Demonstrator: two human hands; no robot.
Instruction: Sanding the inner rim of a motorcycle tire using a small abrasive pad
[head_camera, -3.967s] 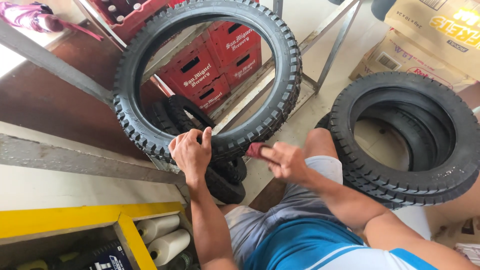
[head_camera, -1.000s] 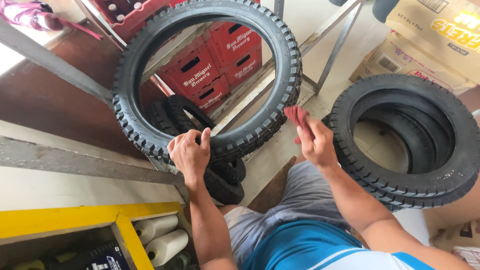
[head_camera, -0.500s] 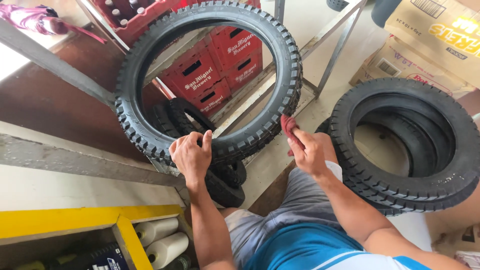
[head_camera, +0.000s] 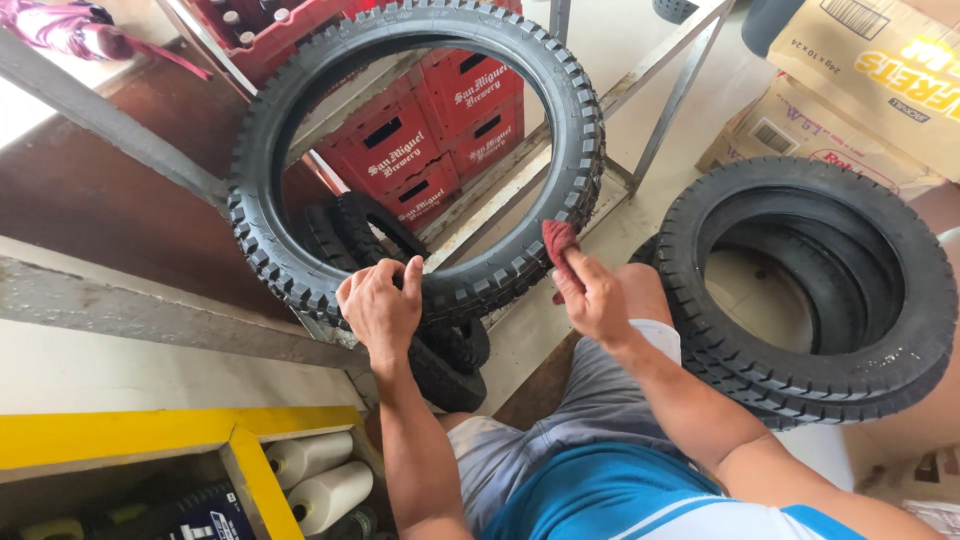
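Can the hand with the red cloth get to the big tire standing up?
Probably yes. The right hand holds the red cloth right beside the upright tire, and nothing stands between them.

Your left hand (head_camera: 380, 305) grips the near rim of the upright knobby tyre (head_camera: 420, 150); your right hand (head_camera: 595, 295) presses a red cloth (head_camera: 558, 243) against its right tread, stacked tyres (head_camera: 810, 290) farther right.

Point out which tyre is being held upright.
The knobby tyre gripped by the left hand stands upright; the tyres stacked at right lie flat.
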